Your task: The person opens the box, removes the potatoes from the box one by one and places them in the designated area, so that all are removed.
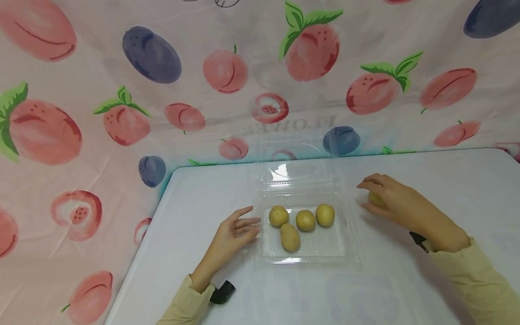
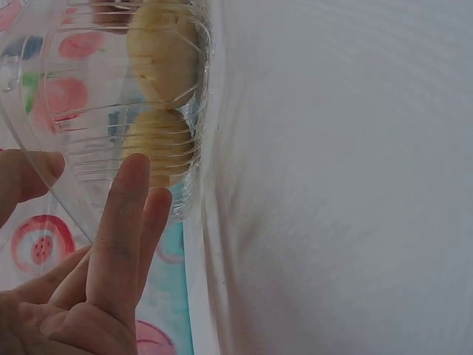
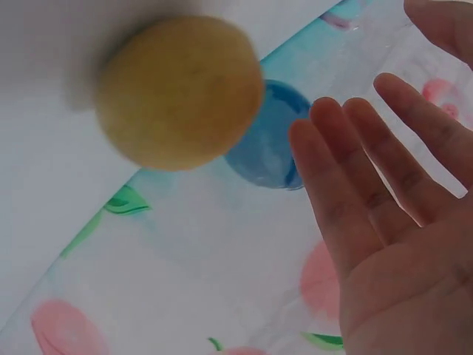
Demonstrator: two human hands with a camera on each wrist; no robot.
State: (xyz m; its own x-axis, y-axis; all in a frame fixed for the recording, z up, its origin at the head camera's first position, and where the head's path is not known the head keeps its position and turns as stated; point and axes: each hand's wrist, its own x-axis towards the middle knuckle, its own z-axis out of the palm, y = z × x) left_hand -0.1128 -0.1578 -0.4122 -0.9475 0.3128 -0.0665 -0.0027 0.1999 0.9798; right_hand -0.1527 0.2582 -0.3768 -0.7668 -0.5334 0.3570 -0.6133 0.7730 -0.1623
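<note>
A clear plastic clamshell box (image 1: pixel 321 246) lies with its lid (image 1: pixel 298 160) raised at the back. In its base are several small yellow potatoes (image 1: pixel 290 238), one of them longer than the others. My left hand (image 1: pixel 227 239) is at the box's left side, its fingers loosely extended; in the left wrist view the fingertips (image 2: pixel 134 174) are right at the ribbed wall. To the right of the box, my right hand (image 1: pixel 392 201) hovers over another potato (image 1: pixel 375 199). The right wrist view has that potato (image 3: pixel 181 92) apart from the extended fingers (image 3: pixel 325 177).
A white table (image 1: pixel 386 280) carries the box. Behind it and along the left hangs a pink cloth (image 1: pixel 174 27) printed with fruit. Black wrist straps (image 1: pixel 222 292) show at the cuffs of light sleeves.
</note>
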